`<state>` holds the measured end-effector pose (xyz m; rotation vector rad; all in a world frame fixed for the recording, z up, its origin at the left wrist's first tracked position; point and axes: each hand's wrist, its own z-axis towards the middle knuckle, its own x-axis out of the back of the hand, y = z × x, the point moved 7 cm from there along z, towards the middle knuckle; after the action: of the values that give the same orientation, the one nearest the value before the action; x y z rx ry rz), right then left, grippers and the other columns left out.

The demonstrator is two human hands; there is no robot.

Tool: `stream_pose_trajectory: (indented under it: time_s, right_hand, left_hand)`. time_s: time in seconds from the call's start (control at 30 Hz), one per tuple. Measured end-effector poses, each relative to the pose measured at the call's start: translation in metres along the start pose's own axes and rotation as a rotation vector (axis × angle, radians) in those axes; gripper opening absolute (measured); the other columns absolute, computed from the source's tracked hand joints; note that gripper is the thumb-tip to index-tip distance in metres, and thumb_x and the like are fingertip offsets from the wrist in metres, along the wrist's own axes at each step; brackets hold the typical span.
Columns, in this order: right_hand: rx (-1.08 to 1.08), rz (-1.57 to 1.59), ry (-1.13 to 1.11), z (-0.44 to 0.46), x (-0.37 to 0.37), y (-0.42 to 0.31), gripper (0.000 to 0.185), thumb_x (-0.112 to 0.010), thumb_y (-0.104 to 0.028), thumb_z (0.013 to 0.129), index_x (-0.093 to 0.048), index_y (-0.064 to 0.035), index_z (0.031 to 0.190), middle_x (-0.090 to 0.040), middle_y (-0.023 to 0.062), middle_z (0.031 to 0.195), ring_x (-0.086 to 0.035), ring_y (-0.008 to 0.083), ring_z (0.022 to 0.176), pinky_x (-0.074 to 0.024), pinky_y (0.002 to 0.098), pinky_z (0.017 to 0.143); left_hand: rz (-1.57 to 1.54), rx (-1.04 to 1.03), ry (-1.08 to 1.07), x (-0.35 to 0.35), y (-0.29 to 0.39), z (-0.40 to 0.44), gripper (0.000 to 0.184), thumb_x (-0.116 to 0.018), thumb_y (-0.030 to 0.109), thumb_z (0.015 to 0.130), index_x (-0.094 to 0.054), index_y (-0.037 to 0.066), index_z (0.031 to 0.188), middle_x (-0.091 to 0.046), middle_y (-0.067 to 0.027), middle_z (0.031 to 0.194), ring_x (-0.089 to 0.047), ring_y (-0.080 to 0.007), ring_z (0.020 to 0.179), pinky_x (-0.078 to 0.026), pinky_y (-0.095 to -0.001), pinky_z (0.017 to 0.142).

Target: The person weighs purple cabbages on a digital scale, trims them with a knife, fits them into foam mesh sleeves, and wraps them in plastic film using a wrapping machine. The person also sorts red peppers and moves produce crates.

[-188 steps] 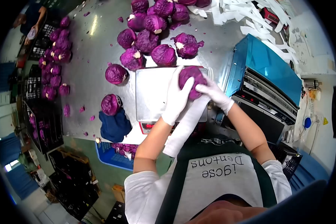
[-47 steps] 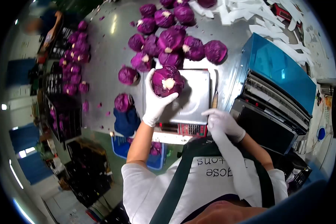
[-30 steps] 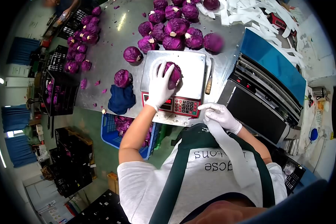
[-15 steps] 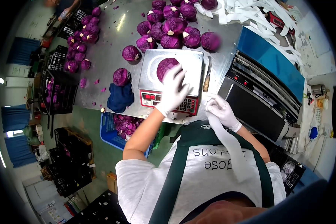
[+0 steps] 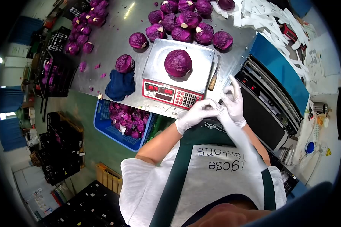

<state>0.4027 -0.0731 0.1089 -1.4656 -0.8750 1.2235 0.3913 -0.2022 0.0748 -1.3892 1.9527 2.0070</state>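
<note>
A purple cabbage [image 5: 178, 63] rests alone on the metal pan of the red scale [image 5: 170, 94], whose red display is lit. In front of the scale's lower right corner, my gloved left hand [image 5: 198, 114] pinches the upper end of a white mesh sleeve [image 5: 240, 138]. My gloved right hand [image 5: 233, 100] is at the same end, thumb and fingers closed on the sleeve, index finger raised. The sleeve hangs down over my apron. A knife [image 5: 213, 80] with a wooden handle lies right of the scale.
More cabbages [image 5: 188, 19] lie behind the scale. White sleeves [image 5: 269, 30] are piled at the back right, beside a blue-topped machine [image 5: 280, 72]. A blue cloth [image 5: 120, 84] is at left; a blue basket [image 5: 98, 123] of leaves stands below.
My left hand has left the cabbage on the scale and come down to the sleeve beside my right hand. The view has shifted a little.
</note>
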Motion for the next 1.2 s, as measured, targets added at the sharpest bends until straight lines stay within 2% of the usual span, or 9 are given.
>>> stream_pose_trajectory:
  time_s: [0.13, 0.23, 0.4, 0.6, 0.67, 0.7, 0.87, 1.03, 1.2]
  right_hand:
    - [-0.426, 0.231, -0.171, -0.020, 0.011, 0.039, 0.042, -0.056, -0.026, 0.098, -0.047, -0.0003, 0.130, -0.059, 0.0032, 0.097, -0.059, 0.0075, 0.086, -0.0491, 0.0227, 0.077]
    - [-0.782, 0.494, -0.134, -0.046, -0.008, 0.046, 0.045, -0.053, -0.020, 0.099, -0.043, 0.0019, 0.137, -0.062, 0.0053, 0.109, -0.060, 0.0114, 0.096, -0.0502, 0.0242, 0.078]
    - [-0.552, 0.239, -0.296, -0.032, 0.016, 0.057, 0.019, -0.057, -0.010, 0.095, -0.062, 0.0017, 0.109, -0.066, 0.0074, 0.098, -0.062, 0.0132, 0.088, -0.0494, 0.0258, 0.078]
    - [-0.479, 0.561, -0.120, 0.003, 0.018, 0.038, 0.024, -0.051, -0.014, 0.100, -0.057, 0.0029, 0.115, -0.065, 0.0119, 0.107, -0.064, 0.0205, 0.099, -0.0501, 0.0338, 0.092]
    - [-0.516, 0.529, -0.142, 0.010, 0.012, 0.041, 0.026, -0.046, -0.015, 0.101, -0.054, 0.0040, 0.117, -0.064, 0.0138, 0.111, -0.064, 0.0212, 0.100, -0.0505, 0.0330, 0.092]
    - [-0.554, 0.559, -0.133, 0.010, 0.009, 0.044, 0.025, -0.052, -0.012, 0.098, -0.054, 0.0032, 0.117, -0.064, 0.0120, 0.111, -0.063, 0.0194, 0.101, -0.0511, 0.0313, 0.090]
    - [-0.218, -0.477, -0.115, 0.047, 0.013, 0.066, 0.023, -0.068, -0.008, 0.086, -0.059, -0.0033, 0.107, -0.063, 0.0060, 0.099, -0.059, 0.0086, 0.090, -0.0483, 0.0241, 0.080]
    - [0.330, -0.549, 0.078, 0.130, -0.043, 0.036, 0.029, -0.064, -0.018, 0.091, -0.058, -0.0018, 0.115, -0.065, 0.0105, 0.093, -0.059, 0.0177, 0.088, -0.0469, 0.0299, 0.082]
    - [-0.055, -0.730, -0.114, 0.188, -0.046, 0.154, 0.060, -0.038, -0.047, 0.100, -0.050, 0.0008, 0.135, -0.057, 0.0252, 0.128, -0.053, 0.0341, 0.123, -0.0362, 0.0369, 0.105]
  left_hand:
    - [-0.384, -0.011, 0.042, 0.017, 0.002, -0.001, 0.012, -0.053, 0.010, 0.098, -0.054, 0.000, 0.104, -0.064, -0.0135, 0.100, -0.064, -0.0189, 0.094, -0.052, -0.0327, 0.087]
    - [-0.613, 0.015, 0.115, 0.009, 0.004, 0.001, 0.015, -0.050, 0.013, 0.100, -0.053, 0.000, 0.106, -0.064, -0.0128, 0.098, -0.065, -0.0208, 0.092, -0.053, -0.0338, 0.086]
    - [-0.643, 0.161, 0.307, 0.005, 0.007, -0.004, 0.021, -0.047, 0.022, 0.102, -0.056, 0.003, 0.106, -0.064, -0.0078, 0.093, -0.065, -0.0149, 0.080, -0.054, -0.0257, 0.066]
    - [-0.226, 0.221, -0.168, 0.011, -0.013, -0.009, 0.026, -0.059, 0.024, 0.096, -0.064, 0.001, 0.108, -0.065, -0.0022, 0.083, -0.056, -0.0069, 0.062, -0.044, -0.0179, 0.054]
    - [-0.010, 0.244, 0.221, 0.023, 0.007, -0.015, 0.019, -0.068, 0.011, 0.088, -0.068, -0.001, 0.102, -0.069, -0.0038, 0.086, -0.062, -0.0087, 0.074, -0.048, -0.0211, 0.064]
    - [0.266, -0.085, 0.367, 0.041, 0.014, -0.012, 0.018, -0.070, 0.012, 0.085, -0.069, -0.001, 0.098, -0.069, -0.0039, 0.085, -0.063, -0.0100, 0.076, -0.050, -0.0256, 0.068]
    - [0.752, -0.373, 1.084, 0.113, 0.073, -0.045, 0.016, -0.069, 0.018, 0.083, -0.066, 0.002, 0.086, -0.063, -0.0089, 0.071, -0.059, -0.0142, 0.067, -0.047, -0.0311, 0.063]
    - [0.846, -0.488, 1.137, 0.197, 0.100, -0.025, 0.027, -0.056, 0.020, 0.091, -0.061, -0.001, 0.107, -0.067, -0.0225, 0.086, -0.066, -0.0358, 0.086, -0.049, -0.0430, 0.077]
    - [0.888, -0.229, 1.085, 0.234, 0.061, 0.018, 0.062, -0.030, 0.045, 0.100, -0.062, -0.007, 0.111, -0.062, -0.0320, 0.110, -0.057, -0.0442, 0.111, -0.043, -0.0439, 0.097]
